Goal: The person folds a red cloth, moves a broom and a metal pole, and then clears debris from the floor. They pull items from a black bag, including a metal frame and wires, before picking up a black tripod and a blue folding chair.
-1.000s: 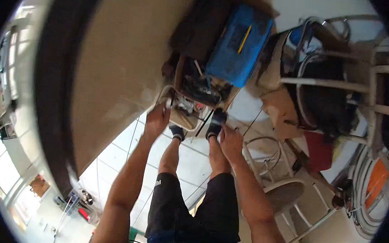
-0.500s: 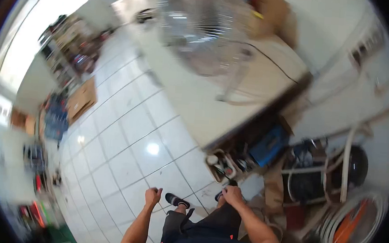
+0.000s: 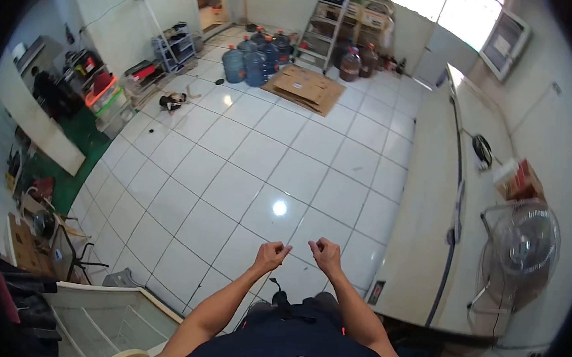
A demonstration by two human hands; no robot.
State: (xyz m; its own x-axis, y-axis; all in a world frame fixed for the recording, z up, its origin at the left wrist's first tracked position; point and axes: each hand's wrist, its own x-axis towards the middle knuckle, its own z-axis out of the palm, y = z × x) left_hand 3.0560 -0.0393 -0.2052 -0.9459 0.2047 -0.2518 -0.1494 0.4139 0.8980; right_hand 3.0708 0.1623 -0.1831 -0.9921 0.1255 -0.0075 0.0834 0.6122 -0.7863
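Note:
Over the white tiled floor (image 3: 259,177) I hold my left hand (image 3: 271,256) and my right hand (image 3: 327,256) out in front of my body, a short gap between them. Both are curled into loose fists, thumbs pointing inward at each other. Nothing shows in either one, and neither touches anything. The long pale table (image 3: 423,208) to the right is nearest to my right hand.
A fan (image 3: 527,242) and a box (image 3: 520,180) rest on the table. Flattened cardboard (image 3: 303,88) lies ahead, by water jugs (image 3: 257,66) and a stepladder (image 3: 322,28). A white-framed rack (image 3: 117,316) stands close at lower left.
My view has swung left, so the table and fan now sit at the right and the jugs lie ahead. Both hands have risen and come closer together, still closed.

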